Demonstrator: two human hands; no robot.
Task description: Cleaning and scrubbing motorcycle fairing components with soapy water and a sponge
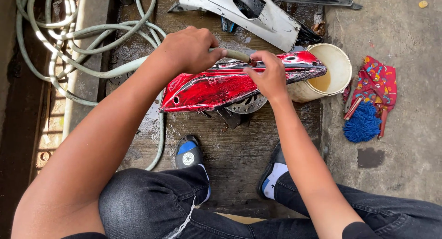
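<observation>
A pale green rubber hose end (237,55) is gripped in the clenched left hand (189,49) above the glossy red plastic motorcycle panel (221,85). The panel's upper edge is pinched by the right hand (269,75), fingers closed on it. A cream plastic bucket (338,64) is touched by the panel's right tip; wet boards lie open below the panel.

Glossy, wet red plastic fairing panel (221,85); smooth pale rubber hose (92,46); dark wet wooden boards (239,151); rough concrete floor (405,151); fluffy blue microfibre mitt (362,124).
</observation>
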